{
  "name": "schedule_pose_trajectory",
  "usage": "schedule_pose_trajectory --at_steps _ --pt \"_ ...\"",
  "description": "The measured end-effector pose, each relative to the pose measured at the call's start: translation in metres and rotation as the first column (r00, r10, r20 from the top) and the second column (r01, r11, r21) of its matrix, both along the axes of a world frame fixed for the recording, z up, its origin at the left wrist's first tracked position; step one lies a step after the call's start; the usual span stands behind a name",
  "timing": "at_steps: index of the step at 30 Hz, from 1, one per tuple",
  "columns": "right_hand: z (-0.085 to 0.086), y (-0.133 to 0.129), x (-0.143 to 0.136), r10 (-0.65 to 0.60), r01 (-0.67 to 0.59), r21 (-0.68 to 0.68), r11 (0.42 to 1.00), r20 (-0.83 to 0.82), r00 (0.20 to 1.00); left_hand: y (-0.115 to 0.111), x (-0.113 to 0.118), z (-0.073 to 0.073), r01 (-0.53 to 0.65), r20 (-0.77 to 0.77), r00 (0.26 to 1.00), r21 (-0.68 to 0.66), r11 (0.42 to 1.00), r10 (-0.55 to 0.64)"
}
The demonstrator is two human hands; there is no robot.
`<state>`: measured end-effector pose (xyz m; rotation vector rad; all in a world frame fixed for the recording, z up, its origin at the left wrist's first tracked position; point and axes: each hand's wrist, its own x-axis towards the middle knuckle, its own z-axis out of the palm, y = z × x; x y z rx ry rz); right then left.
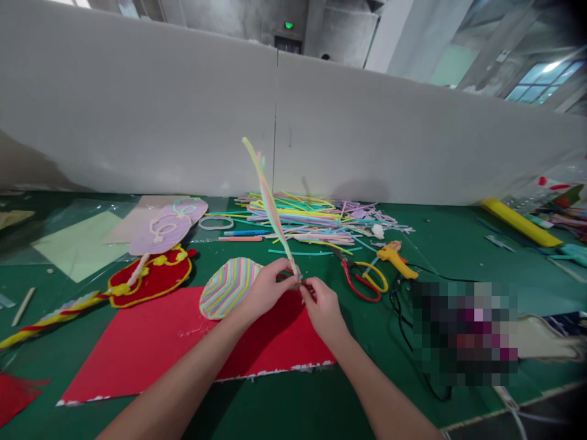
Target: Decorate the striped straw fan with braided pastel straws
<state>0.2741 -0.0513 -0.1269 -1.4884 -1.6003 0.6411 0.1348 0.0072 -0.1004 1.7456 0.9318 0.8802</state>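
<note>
A slim upright bundle of pastel pipe cleaners, in yellow, pink and mint, rises above the red sheet. Its lower end is pinched by my left hand, fingers closed. My right hand is closed too, thumb and fingertips at the bottom tip of the same bundle; the exact contact is small and partly hidden. Just left of my left hand, a rounded piece covered in pastel stripes rests on the red sheet, partly behind that hand.
Loose pipe cleaners are heaped behind my hands. To the right lie scissors and a yellow glue gun with a black cord. A red, yellow-edged piece and a lilac piece are at left. A white partition stands behind.
</note>
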Motion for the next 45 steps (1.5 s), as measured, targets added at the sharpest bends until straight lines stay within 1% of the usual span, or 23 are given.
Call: schedule_pose_trajectory --at_steps 5,9,12,15,17,22,31,42,45 --pt "-0.006 0.002 0.001 -0.011 0.002 -0.07 0.998 -0.141 0.99 -0.003 0.003 -0.004 -0.086 0.026 0.996 -0.019 0.996 0.086" --pt "-0.006 0.002 0.001 -0.034 0.015 -0.095 0.995 -0.209 0.977 -0.006 0.003 -0.008 -0.106 0.021 0.994 0.026 0.994 0.106" --pt "-0.005 0.003 0.001 -0.048 -0.004 -0.159 0.987 -0.324 0.945 -0.008 0.003 -0.009 -0.141 0.003 0.99 0.044 0.989 0.141" --pt "-0.006 0.005 0.002 -0.063 -0.039 -0.219 0.975 -0.443 0.894 -0.008 0.003 -0.01 -0.169 0.0 0.986 0.008 0.986 0.169" --pt "-0.007 0.007 0.003 -0.065 -0.06 -0.241 0.969 -0.479 0.875 -0.007 0.003 -0.01 -0.167 0.022 0.986 -0.021 0.986 0.167" --pt "-0.01 0.008 0.007 -0.048 -0.093 -0.255 0.963 -0.497 0.866 -0.005 0.003 -0.008 -0.174 0.021 0.984 -0.048 0.984 0.175" --pt "-0.007 0.007 0.012 0.029 -0.118 -0.199 0.973 -0.398 0.917 -0.005 0.002 -0.01 -0.175 0.024 0.984 -0.064 0.983 0.177" --pt "-0.007 0.006 0.01 -0.004 -0.095 -0.222 0.97 -0.41 0.912 -0.005 0.003 -0.009 -0.176 0.01 0.984 -0.046 0.983 0.176" --pt "-0.007 0.006 0.009 -0.016 -0.091 -0.226 0.97 -0.434 0.901 -0.006 0.004 -0.01 -0.179 0.008 0.984 -0.023 0.983 0.18"
